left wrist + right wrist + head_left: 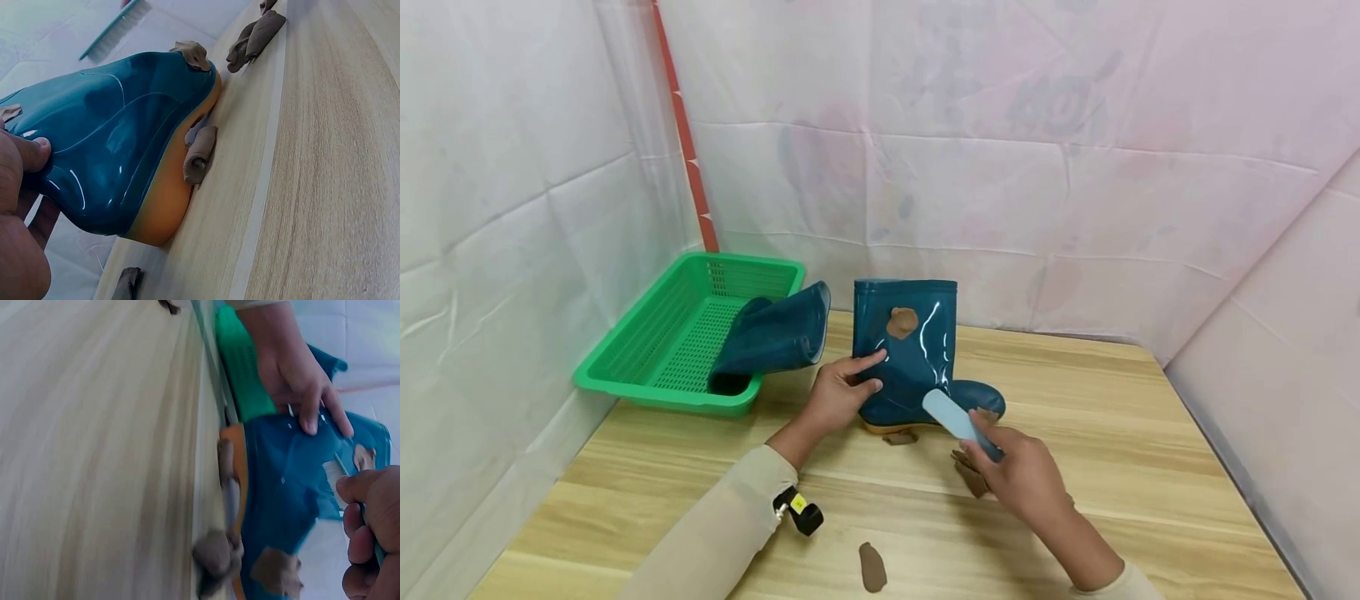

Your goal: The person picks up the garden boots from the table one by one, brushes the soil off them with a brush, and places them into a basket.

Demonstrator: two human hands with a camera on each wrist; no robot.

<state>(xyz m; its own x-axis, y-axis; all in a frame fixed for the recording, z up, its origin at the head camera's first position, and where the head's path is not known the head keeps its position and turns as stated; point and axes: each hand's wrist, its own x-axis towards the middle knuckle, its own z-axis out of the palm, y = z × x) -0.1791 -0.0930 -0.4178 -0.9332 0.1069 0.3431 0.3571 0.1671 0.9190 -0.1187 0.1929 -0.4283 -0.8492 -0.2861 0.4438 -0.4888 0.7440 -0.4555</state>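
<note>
A glossy blue rain boot (906,367) with an orange-tan sole stands upright on the table. At the back of its shaft my left hand (838,396) grips it, the thumb and a finger lying on the near side. My right hand (1022,467) holds a brush (951,412) by its handle, its pale blue back facing up in the head view. White bristles (128,31) show in the left wrist view. One brown clay-like patch (902,322) sticks to the upper shaft, and another brown lump (192,55) sits on the toe.
A green plastic basket (662,398) stands at the left, with a second blue boot (775,333) leaning over its rim. Several brown pieces lie around the boot's sole, and a flat brown piece (872,567) lies at the table's front. White sheeting (1000,183) surrounds the table.
</note>
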